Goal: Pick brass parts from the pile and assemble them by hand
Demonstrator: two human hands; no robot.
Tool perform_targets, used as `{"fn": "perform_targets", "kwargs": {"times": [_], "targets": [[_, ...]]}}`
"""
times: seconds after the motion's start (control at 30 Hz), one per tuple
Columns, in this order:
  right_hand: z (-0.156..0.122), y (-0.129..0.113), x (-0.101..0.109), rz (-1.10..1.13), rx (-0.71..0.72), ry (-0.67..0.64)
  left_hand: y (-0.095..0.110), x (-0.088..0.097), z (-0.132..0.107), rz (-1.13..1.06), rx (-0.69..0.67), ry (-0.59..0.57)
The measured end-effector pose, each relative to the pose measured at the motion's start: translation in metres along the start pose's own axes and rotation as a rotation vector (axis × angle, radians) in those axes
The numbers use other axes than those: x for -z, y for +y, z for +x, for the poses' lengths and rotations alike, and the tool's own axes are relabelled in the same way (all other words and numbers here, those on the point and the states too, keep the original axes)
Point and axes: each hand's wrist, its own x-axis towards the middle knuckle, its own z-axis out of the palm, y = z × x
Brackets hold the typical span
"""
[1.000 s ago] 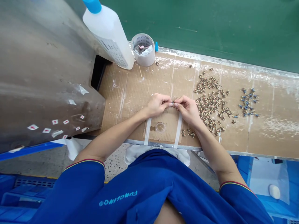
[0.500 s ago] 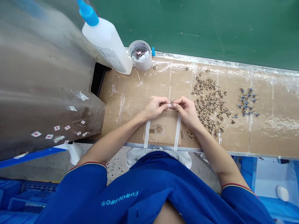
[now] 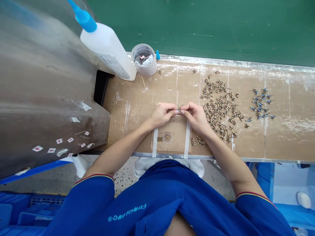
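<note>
On the long cardboard bench (image 3: 290,141), a big white bottle (image 3: 105,46) with a blue tip sits just beside a round tape roll (image 3: 144,59). Lots of tiny metal bits (image 3: 218,109) lie in a heap, with blue-ended bits (image 3: 261,103) past them. The left hand (image 3: 162,114) and right hand (image 3: 195,118) meet, and their fingertips (image 3: 177,112) pinch one small metal bit (image 3: 179,109) above the bench.

Cardboard-covered bench (image 3: 290,141) (small parts (image 3: 218,109) strewn)

The left hand (image 3: 162,114) and right hand (image 3: 195,117) pinch inward, nearly touching each other.
</note>
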Motion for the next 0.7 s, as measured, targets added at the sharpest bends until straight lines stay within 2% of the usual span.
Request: {"fn": "perform_targets", "kwargs": {"times": [0.33,0.57,0.63,0.7], "targets": [[-0.004,0.003,-0.004,-0.109,0.051,0.029,-0.003,-0.003,0.0,0.045,-0.008,-0.012],[0.005,0.003,-0.007,-0.048,0.026,-0.007,0.002,0.0,0.007,-0.011,0.046,-0.007],[0.01,-0.006,-0.003,-0.027,0.045,-0.04,0.011,0.006,0.004,-0.055,0.088,-0.029],[0.013,-0.017,0.015,-0.064,0.105,0.0,0.023,0.019,-0.011,-0.04,0.113,0.01]]}}
